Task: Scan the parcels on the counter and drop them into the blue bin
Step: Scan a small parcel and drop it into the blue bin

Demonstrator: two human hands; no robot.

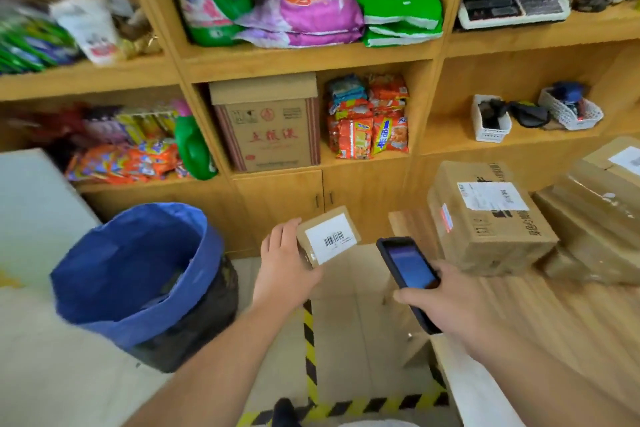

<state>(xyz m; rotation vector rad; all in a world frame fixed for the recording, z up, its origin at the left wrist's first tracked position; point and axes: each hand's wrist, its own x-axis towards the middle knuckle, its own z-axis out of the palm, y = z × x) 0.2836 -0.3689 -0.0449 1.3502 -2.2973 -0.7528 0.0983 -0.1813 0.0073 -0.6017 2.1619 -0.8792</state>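
With our left hand (284,267) we are gripping a small parcel (327,236) from its left side, fingers curled round the edge, label with barcode (white) facing up, above the floor between the blue bin (138,274) and the counter (540,308). Our right hand (446,302) is holding the scanner (408,274) with fingers wrapped round it, just beside the parcel. Bigger parcels (485,215) are lying on the counter.

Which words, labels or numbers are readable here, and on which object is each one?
"五粮液": red print on the shelf carton, somewhat blurred.
Small parcel in the left hand: barcode only, digits too small.
Large parcel label: blurred.
Scanner in the right hand: unreadable.
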